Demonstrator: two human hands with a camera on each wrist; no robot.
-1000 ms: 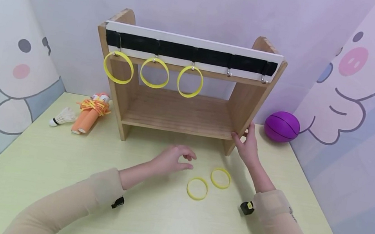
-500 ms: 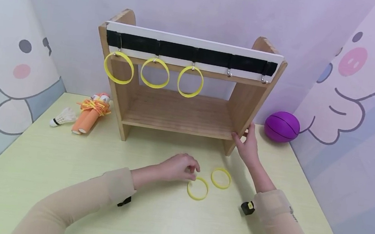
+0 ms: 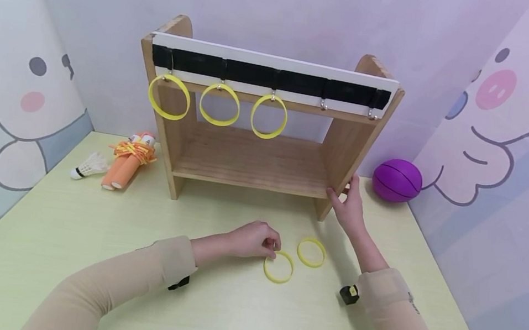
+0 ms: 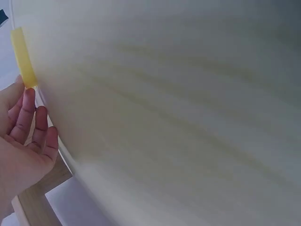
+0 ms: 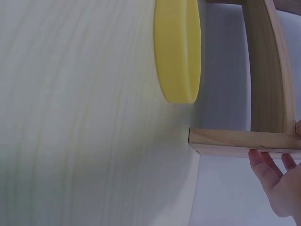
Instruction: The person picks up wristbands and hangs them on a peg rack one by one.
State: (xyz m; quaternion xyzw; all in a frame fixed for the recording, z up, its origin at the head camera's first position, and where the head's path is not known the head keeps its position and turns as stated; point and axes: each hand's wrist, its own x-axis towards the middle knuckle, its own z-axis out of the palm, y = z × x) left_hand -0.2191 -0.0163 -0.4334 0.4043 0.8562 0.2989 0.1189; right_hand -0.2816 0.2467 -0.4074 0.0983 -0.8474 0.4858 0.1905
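Two yellow wristbands lie on the table in the head view. My left hand is at the nearer wristband, thumb and forefinger pinching its left edge. In the left wrist view the fingertips meet at the end of that wristband. The other wristband lies just to the right. My right hand grips the right side panel of a wooden shelf, with the thumb in front and some fingers hidden behind. The right wrist view shows fingers against the panel's edge.
Three more yellow wristbands hang from the left hooks of the shelf's black strip; two hooks at the right are bare. A purple ball sits right of the shelf. Left of it lie an orange-handled jump rope and a shuttlecock.
My left hand has moved right and toward me, down to the nearer wristband, and its thumb and forefinger have closed on the edge. The right hand stays on the shelf.
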